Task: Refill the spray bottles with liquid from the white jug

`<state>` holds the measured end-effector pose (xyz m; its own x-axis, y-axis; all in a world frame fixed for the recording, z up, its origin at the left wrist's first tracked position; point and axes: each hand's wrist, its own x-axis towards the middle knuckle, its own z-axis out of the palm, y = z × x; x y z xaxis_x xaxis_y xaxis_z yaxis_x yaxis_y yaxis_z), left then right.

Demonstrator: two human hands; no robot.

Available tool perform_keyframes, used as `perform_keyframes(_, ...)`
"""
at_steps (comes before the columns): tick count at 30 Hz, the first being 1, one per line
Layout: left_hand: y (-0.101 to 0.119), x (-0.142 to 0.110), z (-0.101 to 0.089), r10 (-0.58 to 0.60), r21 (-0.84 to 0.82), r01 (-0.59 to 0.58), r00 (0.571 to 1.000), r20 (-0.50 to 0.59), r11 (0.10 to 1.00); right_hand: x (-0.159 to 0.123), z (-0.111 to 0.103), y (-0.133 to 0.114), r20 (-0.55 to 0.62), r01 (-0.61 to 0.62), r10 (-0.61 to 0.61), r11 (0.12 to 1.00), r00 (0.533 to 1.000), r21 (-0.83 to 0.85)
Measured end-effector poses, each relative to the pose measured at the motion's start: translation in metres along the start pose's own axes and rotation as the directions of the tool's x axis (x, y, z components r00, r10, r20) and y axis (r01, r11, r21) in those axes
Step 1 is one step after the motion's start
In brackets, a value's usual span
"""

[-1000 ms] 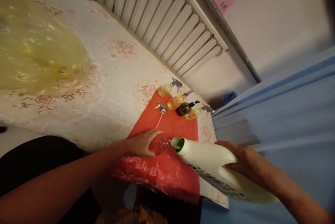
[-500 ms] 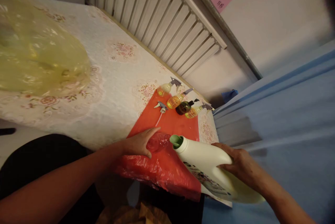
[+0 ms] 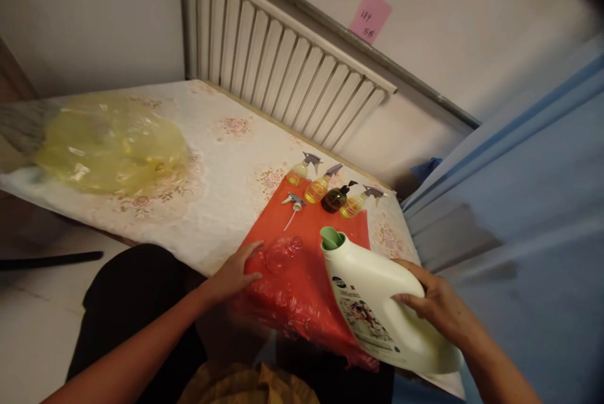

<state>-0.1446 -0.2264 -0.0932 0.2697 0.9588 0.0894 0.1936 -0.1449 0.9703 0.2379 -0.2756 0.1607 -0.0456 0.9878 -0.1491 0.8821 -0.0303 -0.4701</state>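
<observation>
Firstly, at far left, a yellow plastic bag point(image 3: 117, 152) rests on a floral-covered worktop point(image 3: 221, 171). Next, the left hand point(image 3: 229, 277) is empty, thumb and fingers parted wide. It is just beside the body of a clear, uncapped bottle point(image 3: 279, 258), which lies to the right of those fingers on red plastic sheeting point(image 3: 309, 281); contact is not evident. The bottle's long axis runs, as viewed, from base at lower left to neck at upper right, and it appears to stand upright. The left hand is the nearer of the two.

Beyond the bottle, a detached trigger head point(image 3: 296, 202) lies with its tube towards the wearer. Behind it are three spray bottles and a dark pump bottle point(image 3: 334, 199); their markings are illegible. A pink note point(image 3: 370, 18) on the wall bears two handwritten lines, not readable with certainty.

The pale jug point(image 3: 377, 303) is held tilted by the right hand point(image 3: 436, 300), fingers closed around its handle. Its green spout point(image 3: 331, 238) is right of the bottle's neck, apart from it. The jug's label shows a dark round mark, a picture and small lettering; no brand can be confirmed.
</observation>
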Motion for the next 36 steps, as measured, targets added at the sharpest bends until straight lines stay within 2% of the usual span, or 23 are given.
perform_keyframes(6, 0.013, -0.004, 0.014, -0.064, 0.024, 0.065, 0.998, -0.024, 0.998, -0.013, 0.007, 0.017, -0.048, 0.005, -0.003, 0.999, 0.999, 0.048)
perform_keyframes(11, 0.024, -0.004, 0.029, -0.014, 0.08, 0.023, 0.994, -0.112, 0.997, -0.02, 0.005, 0.025, -0.087, 0.006, 0.001, 0.996, 0.996, 0.085)
perform_keyframes(17, 0.02, -0.008, 0.04, -0.005, 0.12, 0.027, 0.985, -0.174, 0.992, -0.028, -0.001, 0.038, -0.179, -0.073, 0.111, 0.976, 0.977, 0.206)
perform_keyframes(23, 0.018, -0.009, 0.042, -0.048, 0.139, 0.077, 0.977, -0.207, 0.987, -0.034, 0.0, 0.051, -0.311, -0.036, 0.134, 0.953, 0.941, 0.299)
perform_keyframes(36, 0.011, -0.011, 0.041, -0.056, 0.152, 0.091, 0.974, -0.22, 0.984, -0.034, 0.013, 0.059, -0.268, -0.117, 0.212, 0.937, 0.94, 0.33)
